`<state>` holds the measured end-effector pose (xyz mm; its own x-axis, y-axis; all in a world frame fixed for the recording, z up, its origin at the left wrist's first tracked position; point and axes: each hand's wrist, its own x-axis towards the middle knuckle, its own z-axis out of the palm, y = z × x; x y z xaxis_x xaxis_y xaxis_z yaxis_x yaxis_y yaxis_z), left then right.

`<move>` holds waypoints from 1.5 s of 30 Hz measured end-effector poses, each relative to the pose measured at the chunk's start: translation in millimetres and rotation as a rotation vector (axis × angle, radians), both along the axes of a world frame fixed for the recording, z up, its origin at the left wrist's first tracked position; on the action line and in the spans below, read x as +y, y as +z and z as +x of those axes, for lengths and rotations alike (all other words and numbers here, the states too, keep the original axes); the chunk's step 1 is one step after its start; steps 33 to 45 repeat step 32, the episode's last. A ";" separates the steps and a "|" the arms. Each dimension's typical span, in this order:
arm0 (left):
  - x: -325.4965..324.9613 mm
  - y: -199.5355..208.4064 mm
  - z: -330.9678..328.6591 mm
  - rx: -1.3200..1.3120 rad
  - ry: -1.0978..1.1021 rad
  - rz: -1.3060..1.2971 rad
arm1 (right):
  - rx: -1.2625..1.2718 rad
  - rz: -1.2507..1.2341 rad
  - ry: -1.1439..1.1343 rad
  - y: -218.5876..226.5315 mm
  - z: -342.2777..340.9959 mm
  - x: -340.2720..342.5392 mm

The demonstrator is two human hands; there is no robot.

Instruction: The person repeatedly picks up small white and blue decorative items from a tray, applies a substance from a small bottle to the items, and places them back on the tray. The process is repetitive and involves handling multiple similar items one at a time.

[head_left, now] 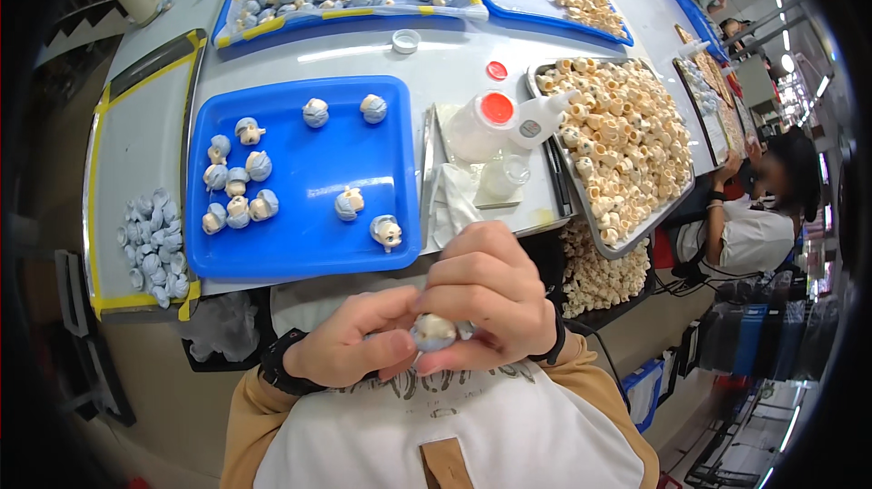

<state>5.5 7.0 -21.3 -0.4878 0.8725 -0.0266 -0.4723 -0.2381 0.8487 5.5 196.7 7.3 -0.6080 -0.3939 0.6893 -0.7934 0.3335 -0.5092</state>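
Close to my chest, both hands are closed around a small doll head (433,333) with pale blue hair and a cream-coloured patch facing up. My left hand (352,336) pinches it from the left with thumb and fingers. From the right, my right hand (486,294) curls over it, fingers bent and thumb beneath; a bit of blue shows by its fingertips, and I cannot tell whether that is a separate piece. Just beyond lies a blue tray (309,248) with several similar doll heads, one of them (386,232) face up at its near right corner.
A yellow-taped tray (145,144) at left holds loose blue hair pieces (153,244). Right of the blue tray stand a red-capped bottle (480,126), a white squeeze bottle (540,118) and a small jar (505,175). A metal tray (607,246) holds many cream shells. A co-worker (767,207) sits at right.
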 end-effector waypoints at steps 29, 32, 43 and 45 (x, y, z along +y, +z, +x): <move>3.5 0.4 -9.0 -0.270 0.226 0.276 | -0.503 0.619 -0.670 21.1 -25.6 138.8; 4.8 -4.5 -6.7 -0.208 0.286 0.210 | -0.511 0.603 -0.689 17.7 -25.1 140.0; 4.8 -4.5 -6.7 -0.208 0.286 0.210 | -0.511 0.603 -0.689 17.7 -25.1 140.0; 4.8 -4.5 -6.7 -0.208 0.286 0.210 | -0.511 0.603 -0.689 17.7 -25.1 140.0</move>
